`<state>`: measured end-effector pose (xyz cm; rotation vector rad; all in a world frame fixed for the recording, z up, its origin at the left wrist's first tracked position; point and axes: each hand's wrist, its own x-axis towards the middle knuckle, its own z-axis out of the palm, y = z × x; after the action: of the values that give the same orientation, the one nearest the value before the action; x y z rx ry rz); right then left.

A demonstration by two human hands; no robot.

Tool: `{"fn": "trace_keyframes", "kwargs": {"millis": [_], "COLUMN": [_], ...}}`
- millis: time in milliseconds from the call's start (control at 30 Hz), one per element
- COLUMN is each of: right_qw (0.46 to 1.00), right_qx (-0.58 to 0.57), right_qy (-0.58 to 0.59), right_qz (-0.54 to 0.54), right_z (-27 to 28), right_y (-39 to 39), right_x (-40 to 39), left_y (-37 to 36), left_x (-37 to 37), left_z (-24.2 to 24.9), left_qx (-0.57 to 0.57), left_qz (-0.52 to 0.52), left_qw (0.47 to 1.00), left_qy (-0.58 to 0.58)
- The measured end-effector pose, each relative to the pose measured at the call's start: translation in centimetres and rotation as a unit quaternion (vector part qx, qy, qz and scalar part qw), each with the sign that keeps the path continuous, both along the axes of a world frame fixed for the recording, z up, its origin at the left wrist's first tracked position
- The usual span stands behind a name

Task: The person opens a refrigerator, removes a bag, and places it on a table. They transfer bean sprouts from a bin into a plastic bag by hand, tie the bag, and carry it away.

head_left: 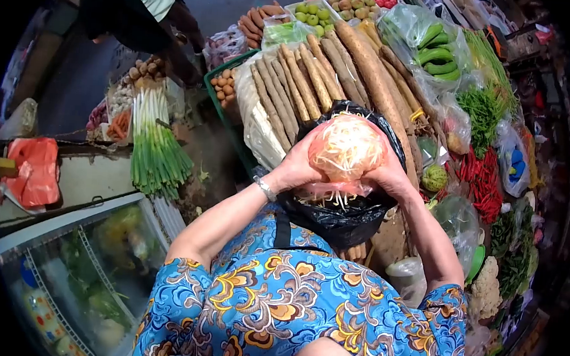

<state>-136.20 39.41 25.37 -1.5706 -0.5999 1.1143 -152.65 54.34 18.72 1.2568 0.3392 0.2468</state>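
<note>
Between my two hands is a thin reddish plastic bag of bean sprouts (347,146), brightly lit from above. My left hand (297,164) grips its left side, and my right hand (391,170) is wrapped round its right side. Just beneath sits an open black plastic bag (347,229), with some loose sprouts showing under the reddish bag's lower edge. How far the fingers reach round the far side is hidden. Long brown roots (297,81) lie in a row beyond my hands.
Spring onions (153,140) lie at left above a glass-topped cooler (90,270). Eggs (223,86) stand in a green crate. Red chillies (480,183), bagged green bananas (439,54) and cauliflower (487,288) are at right. A person (135,12) stands at upper left.
</note>
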Motion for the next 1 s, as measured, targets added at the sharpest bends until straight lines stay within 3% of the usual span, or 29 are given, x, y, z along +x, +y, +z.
{"fn": "trace_keyframes", "kwargs": {"millis": [267, 400, 667, 833, 900, 967, 1000], "right_qw": [0.983, 0.980, 0.971, 0.965, 0.955, 0.962, 0.955], "right_qx": [0.020, 0.000, 0.010, 0.030, -0.016, -0.031, -0.065], "right_qy": [0.181, 0.200, 0.239, 0.260, 0.296, 0.271, 0.289], "right_qz": [0.000, 0.007, -0.010, -0.009, 0.003, -0.003, -0.017], "right_z": [2.1, 4.3, 8.9, 9.8, 9.3, 8.6, 8.3], "right_y": [-0.1, -0.4, -1.1, -2.1, -3.1, -3.8, -3.9], "right_x": [0.2, 0.0, -0.7, -0.5, 0.3, 0.7, 1.0], "left_y": [0.9, 1.0, 0.5, 0.2, 0.3, 0.5, 0.4], "left_x": [-0.4, -0.2, 0.1, 0.0, 0.0, 0.0, 0.0], "left_z": [5.2, 7.2, 10.2, 14.0, 14.2, 12.9, 12.5], "left_qx": [-0.120, -0.150, -0.100, -0.140, -0.137, -0.279, -0.264], "left_qz": [-0.038, -0.064, -0.072, -0.103, -0.111, -0.163, -0.173], "left_qw": [0.992, 0.987, 0.992, 0.985, 0.984, 0.945, 0.946], "left_qy": [0.013, -0.001, -0.031, -0.013, 0.000, 0.045, 0.071]}}
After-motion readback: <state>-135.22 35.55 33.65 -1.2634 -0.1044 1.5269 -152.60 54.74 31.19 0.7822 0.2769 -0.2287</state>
